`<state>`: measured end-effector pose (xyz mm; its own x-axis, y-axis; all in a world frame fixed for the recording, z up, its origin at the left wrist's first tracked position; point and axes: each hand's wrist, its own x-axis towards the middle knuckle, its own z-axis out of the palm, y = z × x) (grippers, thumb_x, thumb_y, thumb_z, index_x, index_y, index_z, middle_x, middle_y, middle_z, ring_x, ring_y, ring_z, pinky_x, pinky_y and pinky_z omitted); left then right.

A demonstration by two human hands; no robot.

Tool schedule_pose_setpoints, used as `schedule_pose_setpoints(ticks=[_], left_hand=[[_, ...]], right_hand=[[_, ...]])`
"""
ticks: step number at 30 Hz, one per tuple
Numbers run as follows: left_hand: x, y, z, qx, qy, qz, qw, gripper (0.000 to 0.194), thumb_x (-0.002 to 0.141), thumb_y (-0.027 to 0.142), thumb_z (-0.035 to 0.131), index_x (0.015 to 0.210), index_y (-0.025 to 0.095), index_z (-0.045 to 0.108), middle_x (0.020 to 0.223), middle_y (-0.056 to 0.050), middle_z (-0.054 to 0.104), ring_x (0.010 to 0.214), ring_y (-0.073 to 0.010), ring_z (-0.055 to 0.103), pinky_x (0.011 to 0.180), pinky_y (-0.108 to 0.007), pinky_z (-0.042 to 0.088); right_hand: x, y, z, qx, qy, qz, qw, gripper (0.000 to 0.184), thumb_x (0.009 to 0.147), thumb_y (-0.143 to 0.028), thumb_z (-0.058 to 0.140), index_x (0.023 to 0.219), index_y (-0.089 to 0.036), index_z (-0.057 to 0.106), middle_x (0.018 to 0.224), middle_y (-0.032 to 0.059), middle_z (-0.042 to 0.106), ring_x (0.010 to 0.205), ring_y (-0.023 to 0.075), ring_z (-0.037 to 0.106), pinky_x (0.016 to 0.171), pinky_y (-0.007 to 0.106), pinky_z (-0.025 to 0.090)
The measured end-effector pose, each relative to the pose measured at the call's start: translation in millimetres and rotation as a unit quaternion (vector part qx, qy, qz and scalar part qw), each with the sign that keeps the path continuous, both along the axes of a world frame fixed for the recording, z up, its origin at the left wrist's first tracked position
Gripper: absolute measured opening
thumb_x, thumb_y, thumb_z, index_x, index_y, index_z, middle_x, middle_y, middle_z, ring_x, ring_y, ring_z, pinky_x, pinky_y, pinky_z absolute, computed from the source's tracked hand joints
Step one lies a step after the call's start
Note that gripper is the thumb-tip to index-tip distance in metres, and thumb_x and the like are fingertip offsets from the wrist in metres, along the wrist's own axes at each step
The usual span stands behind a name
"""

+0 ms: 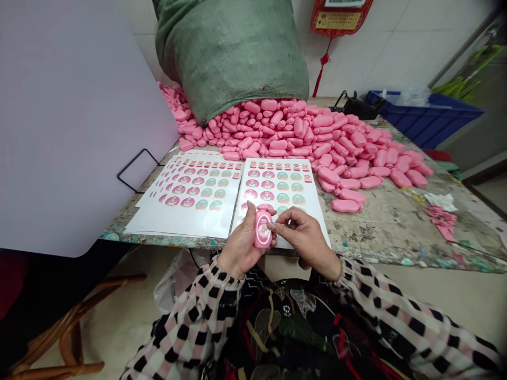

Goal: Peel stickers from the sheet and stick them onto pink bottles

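Note:
A small pink plastic bottle (259, 241) stands upright in my left hand (240, 245), whose fingers wrap round it with the thumb along its side. On its front is an oval pink-and-white label (263, 228). My right hand (309, 240) is closed in a pinch, with the thumb at the label's right edge; whether anything is between its fingertips I cannot make out. Beneath both hands lies a sticker sheet (275, 169) with rows of pink and green stickers. To its left, overlapping sticker sheets (190, 219) are spread out.
Many pink bottles (348, 142) spill across the table (380, 227) from a green sack (233, 53). A large pale panel (79, 121) stands at the left. At the right are a blue crate (435, 119), a white tissue (441, 201) and pink scraps (441, 219).

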<state>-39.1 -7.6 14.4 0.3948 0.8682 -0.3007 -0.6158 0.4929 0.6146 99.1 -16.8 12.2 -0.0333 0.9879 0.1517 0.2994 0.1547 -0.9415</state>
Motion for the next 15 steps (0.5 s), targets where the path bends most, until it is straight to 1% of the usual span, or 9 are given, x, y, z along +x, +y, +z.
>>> schedule_pose_setpoints(ticks=[3,5,6,8,9,10,12,14,15], left_hand=[[-1,0,-0.1,0.009,0.004,-0.007,1.000,0.045,0.080,0.059,0.041,0.093,0.019,0.055,0.077,-0.001,0.055,0.057,-0.0085,0.054,0.049,-0.022,0.048],[-4,-1,0.6,0.015,0.022,-0.033,0.999,0.050,0.080,0.062,0.038,0.097,0.018,0.054,0.075,-0.002,0.055,0.058,-0.0102,0.056,0.052,-0.024,0.050],[-6,-2,1.3,0.021,0.039,-0.055,0.997,0.050,0.080,0.061,0.040,0.100,0.018,0.053,0.074,-0.002,0.056,0.059,-0.0114,0.057,0.054,-0.026,0.050],[-11,-4,3.0,0.037,0.084,-0.106,0.990,0.042,0.080,0.050,0.052,0.107,0.019,0.050,0.075,-0.003,0.058,0.061,-0.0128,0.059,0.056,-0.027,0.051],[-13,-6,3.8,0.048,0.104,-0.128,0.985,0.039,0.078,0.039,0.059,0.110,0.020,0.047,0.077,-0.002,0.059,0.062,-0.0129,0.060,0.056,-0.026,0.051],[-16,-7,4.5,0.057,0.121,-0.147,0.980,0.041,0.076,0.029,0.064,0.111,0.021,0.045,0.079,-0.002,0.060,0.062,-0.0127,0.060,0.057,-0.026,0.050],[-21,-10,5.2,0.065,0.137,-0.173,0.973,0.044,0.072,0.016,0.065,0.110,0.021,0.043,0.081,-0.002,0.061,0.060,-0.0125,0.061,0.056,-0.025,0.050],[-25,-12,4.9,0.061,0.139,-0.190,0.970,0.041,0.073,0.013,0.061,0.108,0.020,0.040,0.083,-0.004,0.063,0.060,-0.0129,0.061,0.056,-0.026,0.050],[-26,-13,4.5,0.056,0.137,-0.195,0.970,0.039,0.074,0.013,0.060,0.107,0.020,0.039,0.083,-0.005,0.063,0.059,-0.0131,0.061,0.056,-0.026,0.050]], right_hand=[[1,0,-3.7,-0.008,-0.005,0.002,1.000,0.023,0.074,-0.041,0.063,0.071,-0.019,0.058,0.069,-0.0014,0.060,0.063,0.0112,0.051,0.058,0.023,0.039],[2,-1,-5.9,-0.014,0.000,0.007,1.000,0.022,0.075,-0.041,0.062,0.072,-0.019,0.057,0.068,-0.0017,0.060,0.064,0.0114,0.052,0.060,0.024,0.040],[2,-1,-6.5,-0.016,0.000,0.009,1.000,0.023,0.075,-0.041,0.062,0.073,-0.019,0.057,0.067,-0.0017,0.060,0.064,0.0116,0.053,0.060,0.024,0.040],[3,-2,-6.2,-0.020,-0.010,0.014,1.000,0.024,0.075,-0.043,0.063,0.072,-0.019,0.056,0.066,-0.0020,0.059,0.064,0.0116,0.053,0.060,0.024,0.040],[4,-3,-5.2,-0.024,-0.020,0.024,0.999,0.024,0.075,-0.043,0.062,0.073,-0.019,0.057,0.066,-0.0023,0.059,0.063,0.0114,0.053,0.059,0.023,0.040],[6,-3,-3.7,-0.031,-0.032,0.043,0.998,0.024,0.076,-0.043,0.061,0.074,-0.020,0.057,0.066,-0.0026,0.059,0.062,0.0110,0.053,0.058,0.023,0.040],[12,-2,0.2,-0.039,-0.059,0.094,0.993,0.022,0.079,-0.043,0.057,0.078,-0.021,0.060,0.068,-0.0030,0.059,0.062,0.0105,0.053,0.059,0.023,0.040],[21,1,3.9,-0.036,-0.090,0.123,0.988,0.023,0.081,-0.043,0.055,0.081,-0.022,0.062,0.071,-0.0025,0.060,0.064,0.0109,0.053,0.060,0.024,0.040],[25,3,5.3,-0.030,-0.101,0.119,0.987,0.024,0.081,-0.044,0.054,0.081,-0.022,0.062,0.073,-0.0022,0.060,0.065,0.0112,0.053,0.060,0.024,0.039]])
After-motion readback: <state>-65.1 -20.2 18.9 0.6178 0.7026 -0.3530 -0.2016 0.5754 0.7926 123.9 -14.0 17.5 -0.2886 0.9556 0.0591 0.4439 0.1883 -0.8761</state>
